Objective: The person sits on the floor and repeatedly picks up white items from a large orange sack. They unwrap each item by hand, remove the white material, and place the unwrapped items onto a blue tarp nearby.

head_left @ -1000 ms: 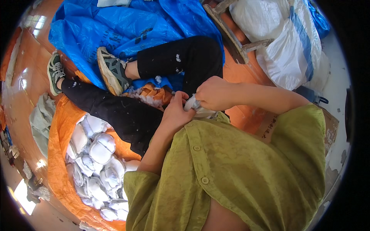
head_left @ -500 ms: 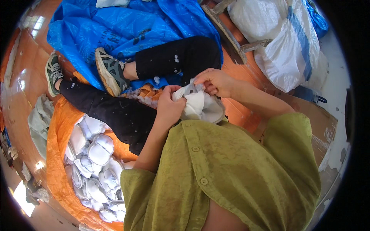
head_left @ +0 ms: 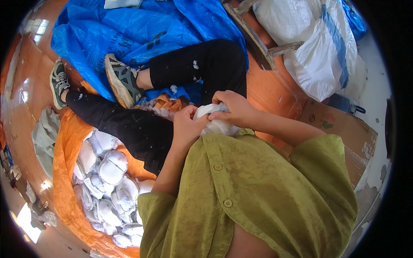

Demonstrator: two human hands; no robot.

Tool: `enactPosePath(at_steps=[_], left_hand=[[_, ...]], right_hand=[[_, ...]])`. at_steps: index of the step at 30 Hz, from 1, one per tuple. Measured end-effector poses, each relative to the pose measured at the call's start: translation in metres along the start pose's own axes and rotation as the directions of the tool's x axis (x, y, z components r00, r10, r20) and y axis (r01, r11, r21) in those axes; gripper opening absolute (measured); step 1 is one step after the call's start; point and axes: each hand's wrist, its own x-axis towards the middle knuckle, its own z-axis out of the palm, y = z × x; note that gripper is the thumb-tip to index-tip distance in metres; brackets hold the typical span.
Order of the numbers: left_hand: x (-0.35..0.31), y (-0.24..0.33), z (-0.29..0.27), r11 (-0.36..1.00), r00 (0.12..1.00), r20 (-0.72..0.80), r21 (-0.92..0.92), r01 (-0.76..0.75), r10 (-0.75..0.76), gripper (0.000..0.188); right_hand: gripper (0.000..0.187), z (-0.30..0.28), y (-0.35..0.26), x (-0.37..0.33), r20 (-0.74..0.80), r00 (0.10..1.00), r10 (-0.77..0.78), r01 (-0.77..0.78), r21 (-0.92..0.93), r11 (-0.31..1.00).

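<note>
A crumpled white fabric piece (head_left: pixel 218 128), with some greyish material showing at its upper edge, is bunched up in my lap against my shirt. From the left, the fingers of my left hand (head_left: pixel 187 125) are closed on it. My right hand (head_left: pixel 235 110) grips it from the other side, thumb pointing inward and fingers curled over the top. Both thumbs come close together over the cloth, which hides part of my fingertips.
An orange sack (head_left: pixel 63 167) beside my left leg holds several puffy white pads (head_left: pixel 112 167). Blue sheeting (head_left: pixel 99 30) spreads past my feet. Loose white fluff (head_left: pixel 161 111) lies between my legs. To the right are a wooden stool (head_left: pixel 254 41), white sacks (head_left: pixel 316 64) and cardboard (head_left: pixel 348 137).
My right hand has moved down and closed over the fabric piece, thumb now inward. The cloth, spread wider before, is now bunched smaller. My left hand has shifted slightly down.
</note>
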Motion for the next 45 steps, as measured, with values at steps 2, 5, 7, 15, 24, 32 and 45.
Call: enactPosePath(at_steps=[2,5,7,15,24,32,45], left_hand=[[0.000,-0.008,0.001,0.982,0.994,0.096,-0.176,0.070,-0.054,0.024],[-0.004,-0.009,0.007,0.834,0.976,0.207,-0.525,0.170,-0.068,0.016],[-0.006,-0.002,0.007,0.819,0.968,0.234,-0.536,0.205,-0.089,0.016],[-0.009,0.015,0.005,0.951,0.978,-0.096,0.269,-0.151,0.183,0.019],[-0.012,0.009,-0.009,0.987,0.986,0.164,-0.156,0.041,-0.015,0.017],[-0.009,-0.016,0.003,0.652,0.909,0.401,-0.660,0.373,-0.114,0.020],[-0.008,-0.020,-0.001,0.750,0.980,0.166,-0.634,0.191,-0.109,0.035]], right_hand=[[0.039,0.004,0.009,-0.003,0.059,0.995,0.077,-0.084,0.135,0.987],[0.042,0.012,0.009,-0.008,0.077,0.976,0.204,-0.217,0.434,0.874],[0.044,0.018,0.007,-0.011,0.062,0.954,0.293,-0.276,0.562,0.780],[0.042,0.017,0.002,-0.009,0.012,0.980,0.197,-0.192,0.288,0.938],[0.038,0.016,-0.005,-0.012,-0.081,0.996,-0.032,0.036,0.038,0.999],[0.029,0.026,0.014,-0.006,-0.177,0.983,-0.038,0.049,0.061,0.997],[0.023,0.017,0.006,0.015,-0.300,0.931,-0.209,0.198,-0.068,0.978]])
